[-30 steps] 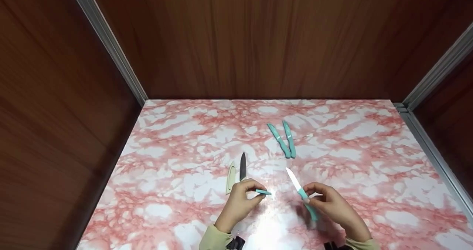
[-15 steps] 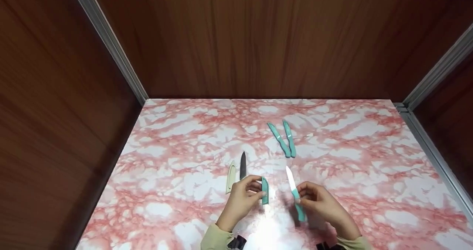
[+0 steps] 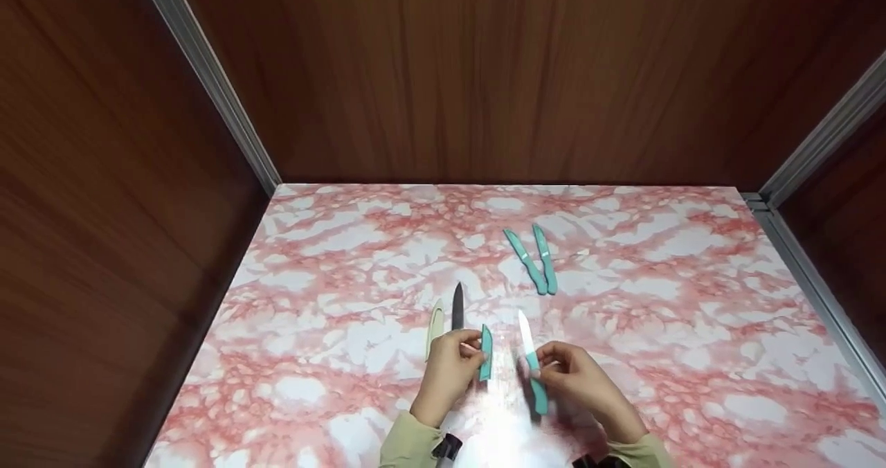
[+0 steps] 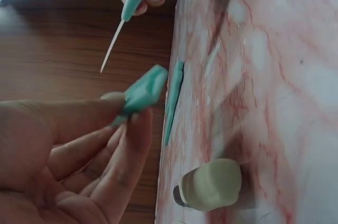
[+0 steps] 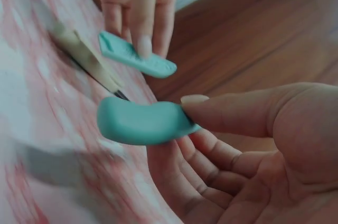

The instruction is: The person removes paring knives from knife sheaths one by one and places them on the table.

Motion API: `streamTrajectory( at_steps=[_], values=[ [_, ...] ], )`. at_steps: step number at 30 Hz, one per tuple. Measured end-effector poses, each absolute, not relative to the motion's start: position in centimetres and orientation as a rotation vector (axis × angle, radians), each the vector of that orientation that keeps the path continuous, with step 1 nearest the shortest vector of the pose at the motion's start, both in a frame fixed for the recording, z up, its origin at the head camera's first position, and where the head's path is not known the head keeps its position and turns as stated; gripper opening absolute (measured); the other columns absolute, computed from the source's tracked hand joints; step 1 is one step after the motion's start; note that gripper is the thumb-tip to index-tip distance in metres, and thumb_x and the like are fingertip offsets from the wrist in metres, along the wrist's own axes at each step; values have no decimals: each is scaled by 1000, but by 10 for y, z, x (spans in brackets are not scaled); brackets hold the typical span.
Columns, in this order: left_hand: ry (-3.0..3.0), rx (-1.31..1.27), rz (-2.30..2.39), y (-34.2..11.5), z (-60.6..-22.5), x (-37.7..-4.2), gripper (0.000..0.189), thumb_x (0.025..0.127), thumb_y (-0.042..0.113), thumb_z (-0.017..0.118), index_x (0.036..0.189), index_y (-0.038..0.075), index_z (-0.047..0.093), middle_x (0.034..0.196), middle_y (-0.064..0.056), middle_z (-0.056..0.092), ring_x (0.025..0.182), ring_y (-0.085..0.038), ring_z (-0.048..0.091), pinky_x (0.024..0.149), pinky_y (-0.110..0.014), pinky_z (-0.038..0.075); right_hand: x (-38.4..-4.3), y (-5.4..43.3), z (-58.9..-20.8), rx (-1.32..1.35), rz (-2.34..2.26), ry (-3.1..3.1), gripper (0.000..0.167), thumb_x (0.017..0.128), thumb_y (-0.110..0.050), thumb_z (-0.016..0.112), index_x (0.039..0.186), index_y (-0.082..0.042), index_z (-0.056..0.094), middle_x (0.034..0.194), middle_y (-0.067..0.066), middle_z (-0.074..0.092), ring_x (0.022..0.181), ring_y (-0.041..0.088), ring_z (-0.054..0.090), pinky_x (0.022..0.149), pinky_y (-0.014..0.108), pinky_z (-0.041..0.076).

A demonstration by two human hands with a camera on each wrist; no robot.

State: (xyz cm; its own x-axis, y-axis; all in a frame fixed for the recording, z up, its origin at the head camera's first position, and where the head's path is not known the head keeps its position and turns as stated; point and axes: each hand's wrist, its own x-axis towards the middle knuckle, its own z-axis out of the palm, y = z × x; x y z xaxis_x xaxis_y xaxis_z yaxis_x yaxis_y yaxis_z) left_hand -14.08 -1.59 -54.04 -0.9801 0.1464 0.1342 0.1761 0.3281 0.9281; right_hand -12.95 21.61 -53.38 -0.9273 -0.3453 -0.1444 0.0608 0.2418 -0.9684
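Note:
Between thumb and fingers my left hand [image 3: 448, 371] pinches a teal blade sheath [image 3: 486, 352], held upright with its tip pointing away. To its right, my right hand [image 3: 580, 382] pinches the teal handle of a small paring knife [image 3: 537, 385]. The knife's bare pale blade [image 3: 525, 333] points away from me, roughly parallel to the sheath and a short gap apart from it. In the right wrist view the knife's rounded handle [image 5: 140, 121] is nearest the camera, with the sheath [image 5: 134, 60] beyond it.
A cream-handled knife [image 4: 214, 184] with a dark blade [image 3: 457, 305] lies partly hidden behind my left hand. Beside it lies a cream sheath [image 3: 435, 326]. Farther back, two teal sheathed knives [image 3: 526, 264] [image 3: 545, 260] rest on the marbled red-and-white table [image 3: 332, 281]. Brown wooden panels surround it.
The sheath has turned from lying sideways to standing lengthwise in my left hand. My right hand has moved left with the knife, bringing it closer and straighter alongside the sheath.

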Motion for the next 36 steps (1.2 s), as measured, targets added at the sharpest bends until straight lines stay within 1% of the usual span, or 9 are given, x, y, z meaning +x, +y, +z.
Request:
streamTrajectory(
  at_steps=[7, 12, 16, 19, 23, 26, 31, 33, 36],
  values=[
    [-2578, -246, -1676, -11, -537, -148, 27, 80, -6, 71, 107, -7, 68, 81, -5, 65, 70, -9, 63, 61, -20, 53, -139, 197, -540, -198, -1714, 2303, 27, 85, -9, 72, 102, 8, 60, 88, 10, 62, 74, 20, 61, 63, 25, 51],
    [-2600, -210, -1615, -8, -538, -153, 25, 79, -7, 72, 104, -7, 69, 77, -3, 64, 68, -9, 63, 59, -20, 52, -144, 188, -544, -114, -1763, 2342, 27, 84, -7, 73, 101, 10, 61, 84, 10, 61, 73, 18, 59, 62, 23, 50],
    [-2602, -218, -1497, -5, -540, -158, 21, 76, -7, 74, 97, -5, 71, 74, -5, 65, 66, -9, 63, 59, -22, 52, -148, 182, -546, -43, -1815, 2357, 26, 83, -4, 72, 102, 11, 61, 84, 11, 62, 73, 17, 58, 62, 23, 49],
    [-2613, -214, -1412, -3, -543, -162, 16, 74, -7, 74, 89, -2, 72, 70, -2, 63, 63, -7, 61, 57, -22, 51, -150, 176, -547, -8, -1820, 2368, 25, 83, -2, 72, 101, 11, 62, 83, 11, 62, 71, 16, 58, 60, 22, 48],
    [-2617, -182, -1352, -2, -546, -165, 17, 70, -10, 71, 83, 0, 72, 63, 3, 60, 57, -5, 55, 52, -22, 47, -146, 166, -533, 11, -1822, 2353, 23, 81, 3, 71, 98, 15, 61, 81, 14, 63, 69, 16, 58, 58, 20, 48],
    [-2624, -146, -1331, -1, -548, -168, 18, 68, -11, 70, 82, 0, 71, 61, 5, 59, 56, -7, 54, 51, -23, 46, -142, 160, -520, 26, -1828, 2340, 22, 80, 5, 69, 97, 17, 61, 79, 16, 62, 69, 16, 57, 58, 20, 47],
    [-2657, -120, -1305, 0, -550, -171, 14, 69, -9, 72, 77, 1, 68, 59, 6, 54, 55, -10, 52, 51, -25, 45, -153, 158, -544, 44, -1848, 2338, 23, 79, 2, 72, 96, 14, 62, 79, 13, 64, 68, 14, 58, 57, 20, 48],
    [-2668, -123, -1293, 0, -551, -172, 13, 69, -9, 72, 74, 2, 67, 57, 7, 52, 53, -10, 50, 49, -25, 43, -156, 158, -555, 73, -1856, 2326, 23, 79, -1, 74, 95, 12, 63, 78, 11, 65, 66, 14, 59, 54, 22, 49],
    [-2691, -122, -1282, 0, -552, -174, 13, 69, -9, 71, 71, 3, 65, 55, 7, 48, 50, -10, 46, 46, -24, 39, -158, 158, -558, 93, -1833, 2340, 23, 79, -2, 75, 95, 10, 64, 76, 9, 64, 61, 14, 59, 49, 26, 49]
  ],
)
